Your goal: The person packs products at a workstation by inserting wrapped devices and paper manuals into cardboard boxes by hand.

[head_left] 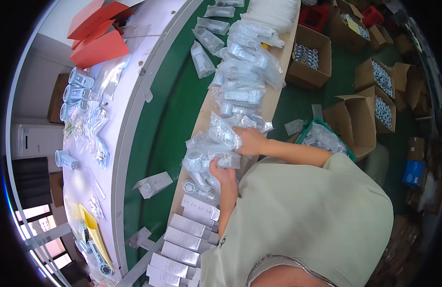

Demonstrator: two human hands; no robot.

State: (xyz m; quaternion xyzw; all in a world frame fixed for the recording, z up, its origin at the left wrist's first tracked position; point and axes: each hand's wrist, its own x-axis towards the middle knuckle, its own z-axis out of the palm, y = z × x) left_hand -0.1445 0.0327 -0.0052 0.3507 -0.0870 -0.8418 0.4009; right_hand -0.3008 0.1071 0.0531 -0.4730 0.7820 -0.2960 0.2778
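My right hand (251,141) is closed round the end of a bubble-wrap bag (222,130) with something pale blue inside. Just below it, my left hand (224,174) grips another bubble-wrapped packet (227,160), its thumb on top of the plastic. Both packets are over a heap of similar wrapped pieces on the long wooden board (194,128). A wrapped piece with a round, vented end (191,187) lies beside my left hand. The wrapping blurs the contents, so their exact kind cannot be made out.
White cartons (179,251) line the board's near end; more bubble bags (245,95) cover its far part. At left, a white table (135,91) carries pale blue devices (79,93) and red boxes (99,48). Cardboard boxes (304,71) and a green crate (351,154) stand at right.
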